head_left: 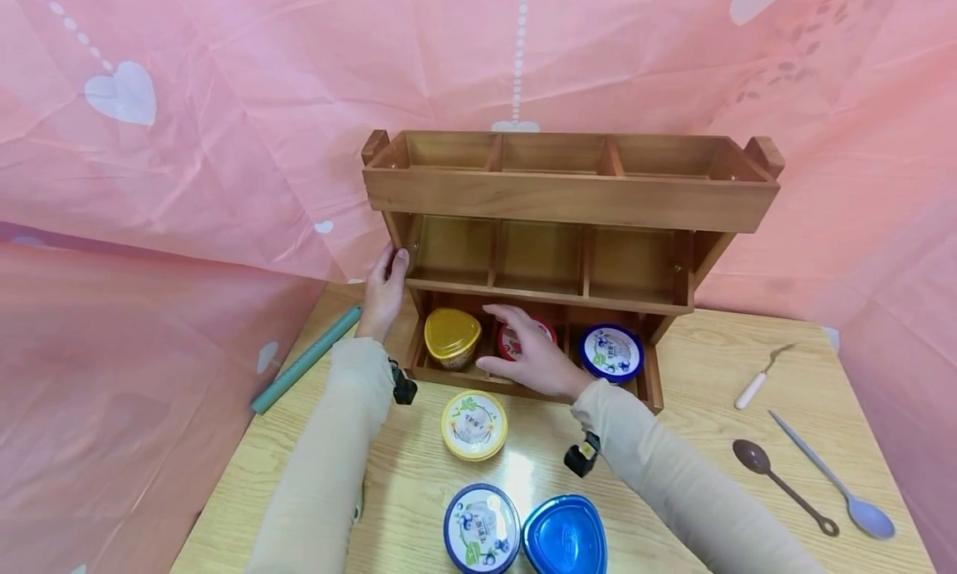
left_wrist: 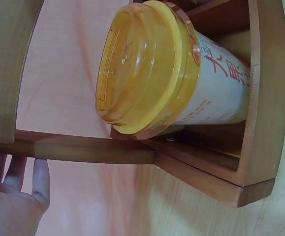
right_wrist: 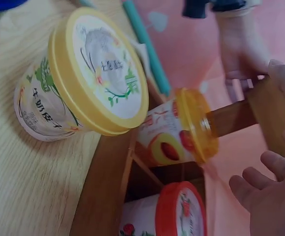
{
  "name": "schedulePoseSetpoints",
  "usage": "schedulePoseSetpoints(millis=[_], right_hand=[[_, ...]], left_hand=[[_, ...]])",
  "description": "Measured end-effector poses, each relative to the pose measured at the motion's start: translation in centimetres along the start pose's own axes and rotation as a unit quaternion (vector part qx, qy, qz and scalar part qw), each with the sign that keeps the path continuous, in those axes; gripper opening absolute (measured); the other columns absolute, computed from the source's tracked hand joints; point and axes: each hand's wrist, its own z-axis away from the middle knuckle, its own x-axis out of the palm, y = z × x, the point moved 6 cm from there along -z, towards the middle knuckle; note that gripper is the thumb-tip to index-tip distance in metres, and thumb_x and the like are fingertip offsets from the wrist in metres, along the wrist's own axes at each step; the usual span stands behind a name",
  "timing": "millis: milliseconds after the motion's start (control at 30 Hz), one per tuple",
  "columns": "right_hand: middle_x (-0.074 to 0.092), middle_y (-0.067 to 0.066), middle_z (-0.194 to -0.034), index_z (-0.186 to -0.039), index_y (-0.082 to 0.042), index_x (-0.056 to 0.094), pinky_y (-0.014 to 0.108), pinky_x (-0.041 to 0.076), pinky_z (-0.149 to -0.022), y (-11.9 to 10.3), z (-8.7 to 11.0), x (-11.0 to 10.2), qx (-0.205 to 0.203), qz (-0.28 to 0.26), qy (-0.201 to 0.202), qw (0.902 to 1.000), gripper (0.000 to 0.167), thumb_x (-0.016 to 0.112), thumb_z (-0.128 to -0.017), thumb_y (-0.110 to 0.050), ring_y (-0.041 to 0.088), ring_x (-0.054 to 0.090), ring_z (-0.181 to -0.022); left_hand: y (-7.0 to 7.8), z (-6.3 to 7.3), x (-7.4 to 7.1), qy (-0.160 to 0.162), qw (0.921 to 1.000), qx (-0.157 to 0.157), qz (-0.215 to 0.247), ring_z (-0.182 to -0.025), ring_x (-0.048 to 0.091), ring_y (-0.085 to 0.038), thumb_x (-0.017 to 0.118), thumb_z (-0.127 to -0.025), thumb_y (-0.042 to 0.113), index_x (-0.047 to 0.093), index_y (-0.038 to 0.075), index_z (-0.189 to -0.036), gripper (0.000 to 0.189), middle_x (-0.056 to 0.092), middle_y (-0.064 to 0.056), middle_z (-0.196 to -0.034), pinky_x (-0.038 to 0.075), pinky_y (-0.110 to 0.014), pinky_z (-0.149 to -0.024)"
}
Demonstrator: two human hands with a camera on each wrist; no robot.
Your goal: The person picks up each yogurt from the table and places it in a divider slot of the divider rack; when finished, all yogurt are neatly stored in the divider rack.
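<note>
A three-tier wooden rack stands at the back of the table. My left hand holds its left side, with the fingers against the wooden side piece. Over the bottom tier my right hand hovers with its thumb and fingers spread, holding nothing. Beneath it a red-lidded tub sits in the middle compartment, partly hidden in the head view. To its left is a cup with a domed yellow lid, tilted forward. The right compartment holds a blue-lidded tub.
In front of the rack stand a yellow-lidded tub, another blue-lidded tub and a shiny blue-lidded container. A green roll lies at left. At right are a white-handled tool, a brown spoon and a grey spoon.
</note>
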Motion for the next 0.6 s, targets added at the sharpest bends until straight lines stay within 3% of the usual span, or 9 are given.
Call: schedulePoseSetpoints(millis=[100, 233, 333, 467, 600], right_hand=[[0.039, 0.003, -0.152, -0.150, -0.025, 0.037, 0.055, 0.046, -0.103, -0.3, 1.7, -1.0, -0.011, -0.016, 0.013, 0.9997, 0.076, 0.076, -0.086, -0.041, 0.037, 0.048, -0.132], [0.044, 0.000, -0.150, -0.148, -0.026, 0.040, 0.055, 0.043, -0.107, -0.5, 4.1, -2.0, -0.031, 0.002, 0.021, 0.9993, 0.074, 0.077, -0.086, -0.038, 0.030, 0.047, -0.134], [0.044, 0.000, -0.150, -0.148, -0.025, 0.040, 0.054, 0.042, -0.108, -0.6, 6.0, -2.4, -0.041, 0.013, 0.019, 0.9989, 0.073, 0.077, -0.086, -0.034, 0.027, 0.045, -0.136], [0.048, -0.003, -0.146, -0.147, -0.022, 0.043, 0.045, 0.046, -0.106, -0.3, 8.4, -2.7, -0.044, 0.004, 0.017, 0.9989, 0.070, 0.078, -0.086, -0.027, 0.025, 0.051, -0.130], [0.055, -0.002, -0.139, -0.144, -0.017, 0.047, 0.034, 0.049, -0.103, 0.1, 10.5, -2.6, -0.064, -0.015, 0.019, 0.9977, 0.067, 0.078, -0.085, -0.020, 0.020, 0.056, -0.124]], left_hand=[[0.0, 0.0, 0.0, 0.001, 1.0000, 0.002, -0.007, -0.148, 0.029, -0.019, 0.043, -0.104, 0.046, 0.030, 0.021, -0.156, 0.060, 0.031, -0.003, -0.161, 0.026, -0.036, -0.121], [0.5, 0.1, -0.1, -0.004, 1.0000, 0.000, -0.006, -0.148, 0.028, -0.017, 0.043, -0.104, 0.043, 0.031, 0.022, -0.156, 0.057, 0.032, -0.001, -0.160, 0.025, -0.035, -0.122], [1.9, 0.8, 0.0, -0.013, 0.9999, -0.006, 0.001, -0.148, 0.027, -0.021, 0.042, -0.106, 0.036, 0.029, 0.017, -0.156, 0.055, 0.030, -0.006, -0.161, 0.024, -0.038, -0.122], [3.5, 1.7, 0.0, -0.021, 0.9997, -0.014, -0.005, -0.149, 0.026, -0.026, 0.041, -0.107, 0.029, 0.027, 0.012, -0.156, 0.054, 0.029, -0.011, -0.161, 0.024, -0.040, -0.122], [3.7, 1.9, -0.1, -0.021, 0.9996, -0.016, -0.008, -0.149, 0.027, -0.025, 0.041, -0.107, 0.030, 0.027, 0.012, -0.157, 0.055, 0.029, -0.010, -0.161, 0.024, -0.039, -0.122]])
